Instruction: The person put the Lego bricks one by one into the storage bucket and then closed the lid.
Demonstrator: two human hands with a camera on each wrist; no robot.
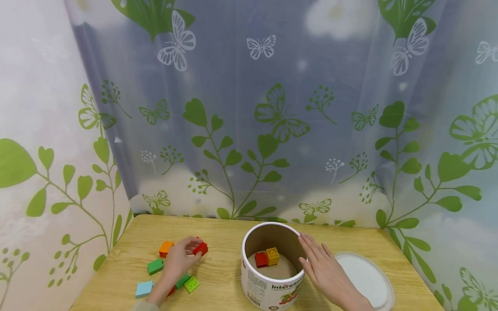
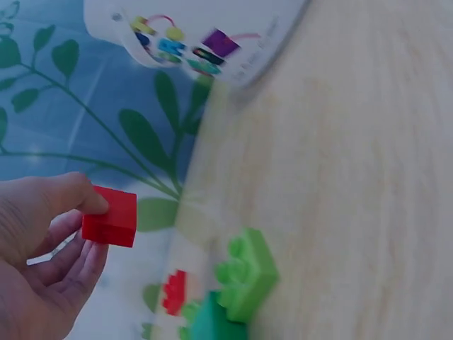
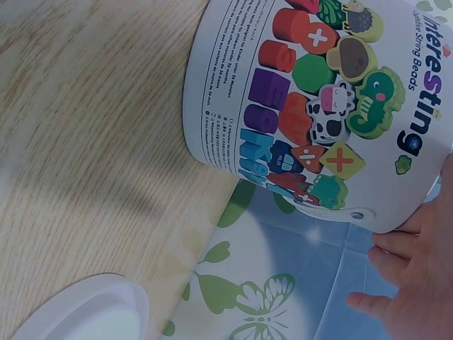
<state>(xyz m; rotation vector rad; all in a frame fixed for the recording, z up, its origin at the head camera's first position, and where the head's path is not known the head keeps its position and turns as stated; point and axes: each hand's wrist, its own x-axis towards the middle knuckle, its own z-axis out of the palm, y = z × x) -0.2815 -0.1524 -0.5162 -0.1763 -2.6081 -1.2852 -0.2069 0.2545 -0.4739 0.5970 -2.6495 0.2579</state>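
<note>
My left hand (image 1: 183, 255) pinches a red toy brick (image 1: 200, 249) between thumb and fingers, over the left part of the table. In the left wrist view the red brick's smooth side faces the camera. With straight fingers, my right hand (image 1: 323, 270) touches the right rim of a round white bucket (image 1: 249, 276) with "Interesting" printed on it. Inside the bucket lie a red brick (image 1: 261, 259) and a yellow-orange brick (image 1: 272, 256). Near my left wrist are a lime green brick (image 1: 192, 284), a darker green brick (image 1: 182, 281) and a partly hidden red one (image 1: 171, 291).
An orange brick (image 1: 165, 249), a green brick (image 1: 155, 266) and a light blue brick (image 1: 144, 289) lie left of my left hand. The bucket's white lid (image 1: 367, 276) rests on the wooden table (image 1: 221, 242), to the right. A patterned curtain (image 1: 233, 129) hangs behind.
</note>
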